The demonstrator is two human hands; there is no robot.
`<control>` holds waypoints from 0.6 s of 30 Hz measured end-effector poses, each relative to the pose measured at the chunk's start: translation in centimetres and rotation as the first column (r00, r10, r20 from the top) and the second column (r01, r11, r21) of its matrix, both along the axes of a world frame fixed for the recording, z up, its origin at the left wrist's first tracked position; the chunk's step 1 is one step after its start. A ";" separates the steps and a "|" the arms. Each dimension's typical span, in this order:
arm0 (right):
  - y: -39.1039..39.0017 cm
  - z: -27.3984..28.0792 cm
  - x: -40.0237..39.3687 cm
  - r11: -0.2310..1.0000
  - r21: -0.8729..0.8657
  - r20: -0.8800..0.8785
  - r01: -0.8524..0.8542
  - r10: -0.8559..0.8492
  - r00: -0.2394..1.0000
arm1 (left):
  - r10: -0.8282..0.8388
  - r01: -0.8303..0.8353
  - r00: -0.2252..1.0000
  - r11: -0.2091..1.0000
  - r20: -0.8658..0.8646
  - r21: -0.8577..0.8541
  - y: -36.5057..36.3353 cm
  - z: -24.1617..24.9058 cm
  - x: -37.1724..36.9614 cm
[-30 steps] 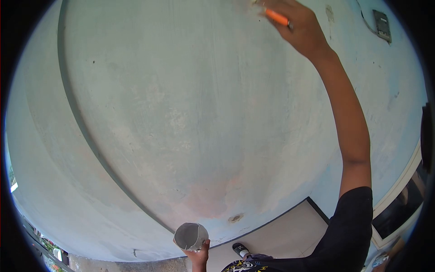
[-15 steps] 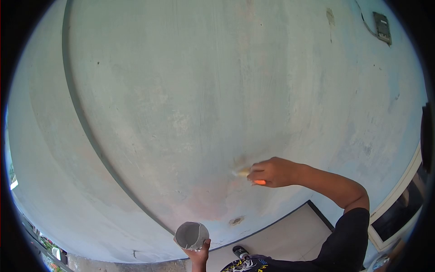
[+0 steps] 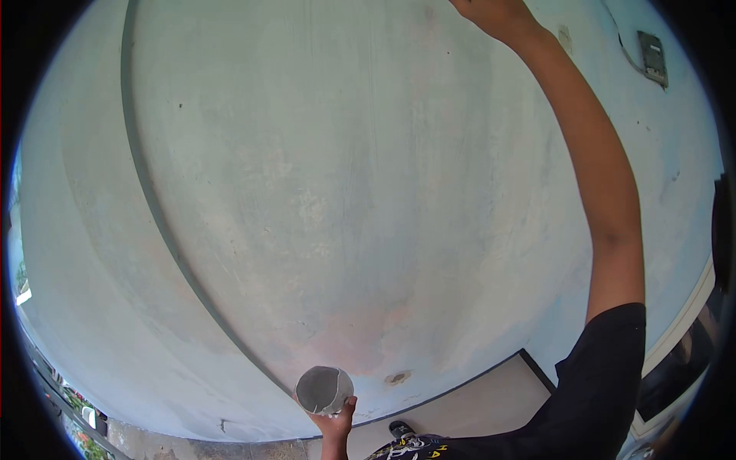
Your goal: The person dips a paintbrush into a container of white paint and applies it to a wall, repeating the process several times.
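Observation:
My left hand [image 3: 335, 423] is closed around a grey, rough-rimmed cup [image 3: 322, 389] at the bottom centre, its thumb along the right side. The cup's mouth faces me, and whitish smears mark its outside. Raised high, my right hand [image 3: 497, 15] is cut off by the top edge, with curled fingers only partly in view. The paintbrush it gripped half a second ago is outside the picture now. Before me stands a pale blue-green wall [image 3: 307, 153] with worn, patchy paint and a pinkish area low in the middle.
A raised strip [image 3: 165, 238] runs down the wall's left side. A grey box [image 3: 652, 60] with a cable hangs at upper right. Low on the wall is a chipped hole [image 3: 398, 378]. Floor tiles [image 3: 483, 402] and a dark-paned frame [image 3: 685, 356] lie at lower right.
My right hand has swung up from low on the wall to the top edge, taking the paintbrush out of view. My left hand and the cup stay nearly in place. The view has shifted slightly.

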State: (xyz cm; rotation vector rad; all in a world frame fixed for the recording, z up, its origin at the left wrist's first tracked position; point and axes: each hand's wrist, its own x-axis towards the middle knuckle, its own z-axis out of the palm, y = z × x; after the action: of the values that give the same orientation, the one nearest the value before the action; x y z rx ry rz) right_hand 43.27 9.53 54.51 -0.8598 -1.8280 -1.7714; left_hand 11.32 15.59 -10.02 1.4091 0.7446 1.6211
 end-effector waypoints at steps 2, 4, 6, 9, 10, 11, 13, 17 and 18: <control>1.4 -2.2 0.8 0.994 -0.047 -0.088 0.095 -0.099 0.991 | -0.054 0.053 0.998 0.997 -0.025 -0.051 0.3 0.3 0.1; 3.1 -7.0 1.9 0.977 -0.076 -0.122 0.199 -0.207 0.971 | -0.065 0.065 0.997 0.998 -0.027 -0.004 0.1 -0.4 -0.1; 2.1 -12.7 0.8 0.951 -0.240 -0.062 0.192 -0.213 0.975 | -0.077 0.077 0.997 0.997 -0.015 -0.004 0.3 -0.6 -0.2; 0.5 -23.1 -1.3 0.820 -0.551 0.004 0.156 -0.184 0.983 | -0.097 0.097 0.995 0.994 -0.001 -0.058 -0.1 0.3 -0.4; -0.1 -26.7 -1.7 0.716 -0.686 0.000 0.128 -0.177 0.984 | -0.087 0.087 0.996 0.995 -0.012 -0.050 -0.2 0.7 -0.4; -0.6 -30.2 -1.9 0.601 -0.793 -0.010 0.095 -0.168 0.986 | -0.079 0.078 0.997 0.996 -0.025 -0.041 -0.2 1.1 -0.6; -0.2 -33.1 -1.1 0.462 -0.885 -0.015 0.058 -0.153 0.988 | -0.090 0.088 0.995 0.995 -0.038 -0.047 -0.1 0.6 -0.8; 1.6 -28.3 -0.3 0.196 -0.962 -0.248 -0.188 -0.353 0.902 | -0.120 0.118 0.988 0.993 -0.094 -0.028 -0.2 0.5 -1.0; 2.6 -25.7 0.7 0.281 -0.925 -0.331 -0.256 -0.261 0.907 | -0.116 0.113 0.988 0.993 -0.102 -0.037 -0.7 0.5 -1.3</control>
State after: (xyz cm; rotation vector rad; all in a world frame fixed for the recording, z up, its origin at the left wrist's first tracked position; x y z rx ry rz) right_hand 43.96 12.18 28.77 -1.4969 -2.4626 -0.0892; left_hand 9.99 14.91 -9.53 1.4957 0.7322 1.4509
